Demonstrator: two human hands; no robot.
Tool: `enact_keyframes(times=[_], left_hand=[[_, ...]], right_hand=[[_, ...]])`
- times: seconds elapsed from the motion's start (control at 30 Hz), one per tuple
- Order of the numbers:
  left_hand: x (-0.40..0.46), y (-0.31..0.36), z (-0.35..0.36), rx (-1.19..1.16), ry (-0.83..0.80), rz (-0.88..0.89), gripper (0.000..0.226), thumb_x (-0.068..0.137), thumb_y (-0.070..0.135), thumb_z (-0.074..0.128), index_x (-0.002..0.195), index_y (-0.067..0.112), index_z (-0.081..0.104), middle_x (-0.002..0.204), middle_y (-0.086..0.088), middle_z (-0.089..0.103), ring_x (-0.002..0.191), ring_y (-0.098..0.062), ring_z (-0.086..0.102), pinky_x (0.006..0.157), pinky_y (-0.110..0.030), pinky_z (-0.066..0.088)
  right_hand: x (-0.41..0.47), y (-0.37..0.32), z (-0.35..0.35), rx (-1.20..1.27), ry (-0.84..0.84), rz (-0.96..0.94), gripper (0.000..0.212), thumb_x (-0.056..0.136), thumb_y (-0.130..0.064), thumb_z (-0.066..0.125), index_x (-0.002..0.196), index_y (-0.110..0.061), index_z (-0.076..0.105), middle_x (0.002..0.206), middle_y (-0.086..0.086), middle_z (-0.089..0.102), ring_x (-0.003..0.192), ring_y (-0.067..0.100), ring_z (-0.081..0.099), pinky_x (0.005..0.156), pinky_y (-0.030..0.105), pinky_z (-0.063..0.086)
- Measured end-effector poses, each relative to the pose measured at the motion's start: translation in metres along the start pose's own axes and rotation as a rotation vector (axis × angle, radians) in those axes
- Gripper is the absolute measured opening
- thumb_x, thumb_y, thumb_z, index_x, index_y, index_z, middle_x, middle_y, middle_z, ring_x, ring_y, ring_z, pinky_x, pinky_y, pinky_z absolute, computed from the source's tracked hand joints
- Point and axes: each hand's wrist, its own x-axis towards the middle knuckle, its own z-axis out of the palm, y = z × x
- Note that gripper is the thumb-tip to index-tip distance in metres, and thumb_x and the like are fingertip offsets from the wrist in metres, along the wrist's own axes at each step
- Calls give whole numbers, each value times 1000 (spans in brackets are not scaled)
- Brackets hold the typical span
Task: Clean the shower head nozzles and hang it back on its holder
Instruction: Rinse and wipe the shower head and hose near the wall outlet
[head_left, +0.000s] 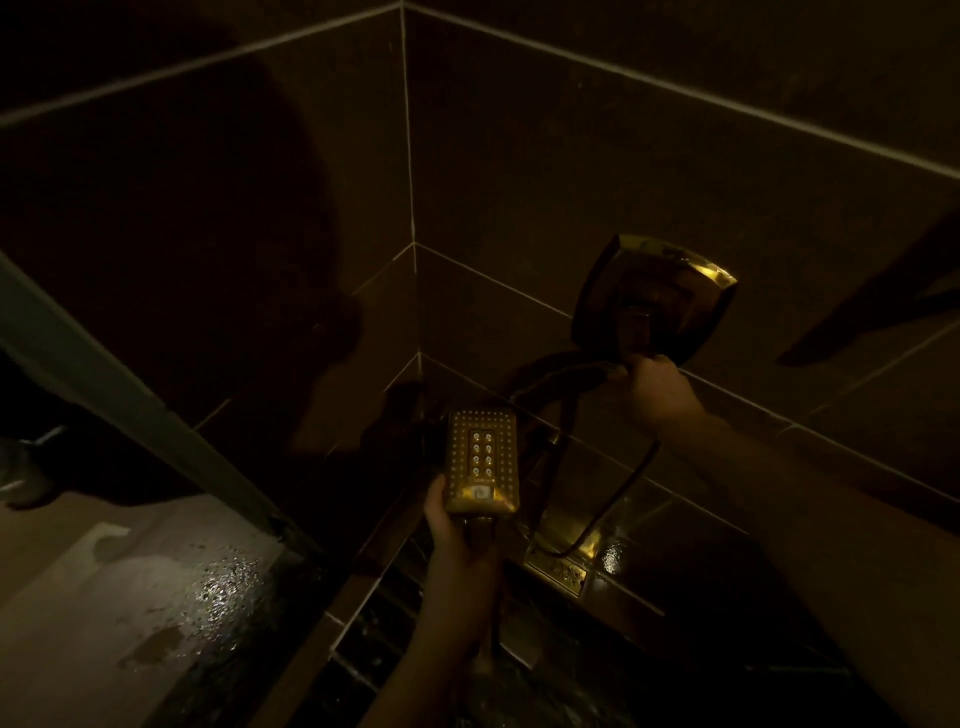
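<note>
The light is dim. My left hand (457, 540) grips the handle of a rectangular shower head (482, 462), whose face of small nozzles points up toward me. Its dark hose (613, 499) loops from below the head up to the right. My right hand (655, 387) is curled around the lever under a shiny square wall plate (655, 299) on the right wall, where the hose passes. No holder shows clearly in the dark.
Dark tiled walls meet in a corner (415, 249) behind the shower head. A wet shiny tile ledge (618, 551) lies below the hose. At the left runs a glass door frame (130, 395), with a wet pale floor (156, 597) beyond it.
</note>
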Motion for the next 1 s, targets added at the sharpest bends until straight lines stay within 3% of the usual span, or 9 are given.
enact_keyframes(times=[0.1,0.17,0.27,0.37,0.53,0.67,0.73,0.87,1.0], left_hand=[[10,7,10,12,9,-13,92,97,13,66,158,44,4,146,3,51,118,-13,60,89,-37,55],[15,12,17,28,-4,2,94,96,3,63,159,41,4,149,0,47,118,-12,58,93,-37,54],[22,16,27,48,-40,-11,97,95,-7,59,160,39,2,153,-4,44,128,-19,54,100,-40,53],[25,19,35,49,-59,-34,99,95,-8,59,159,41,1,152,-3,45,134,-25,53,105,-49,51],[25,16,39,48,-83,-13,97,95,-9,59,159,39,4,137,7,50,127,-15,52,100,-38,50],[22,15,38,58,-115,26,96,94,-10,58,158,40,6,126,20,53,113,0,57,94,-32,51],[23,13,39,60,-121,39,95,94,-10,57,157,41,8,127,18,54,107,3,62,88,-28,54],[27,12,38,80,-165,38,96,94,-10,58,158,40,6,124,22,52,95,13,66,69,-17,54],[26,16,39,100,-177,49,99,94,-10,58,159,42,3,136,13,48,110,3,56,80,-19,49]], right_hand=[[-20,-9,-3,-142,-27,-13,39,98,-19,54,136,-15,47,136,19,41,102,37,61,80,41,53],[-30,-17,-6,-94,-91,-116,39,96,-14,55,135,-17,49,126,15,53,99,33,63,81,42,56],[-40,-28,-9,20,-200,-194,22,94,-22,59,116,-21,62,105,5,66,84,20,67,72,41,60],[-45,-35,-12,30,-236,-222,11,93,-30,61,101,-23,64,93,-1,64,75,14,65,62,33,58],[-49,-44,-25,-17,-248,-225,14,93,-30,59,98,-17,61,96,2,59,80,18,62,69,38,57],[-45,-48,-34,-35,-249,-246,7,93,-23,58,89,-17,60,93,6,61,76,19,62,61,33,51],[-45,-51,-39,-30,-256,-260,9,94,-22,57,97,-15,61,94,6,62,76,18,62,60,32,51],[-49,-61,-44,-6,-219,-316,36,94,-24,59,126,-17,46,107,6,61,87,22,64,72,41,59],[-55,-70,-49,-3,-229,-348,42,94,-22,58,133,-16,44,111,8,61,91,24,64,74,42,59]])
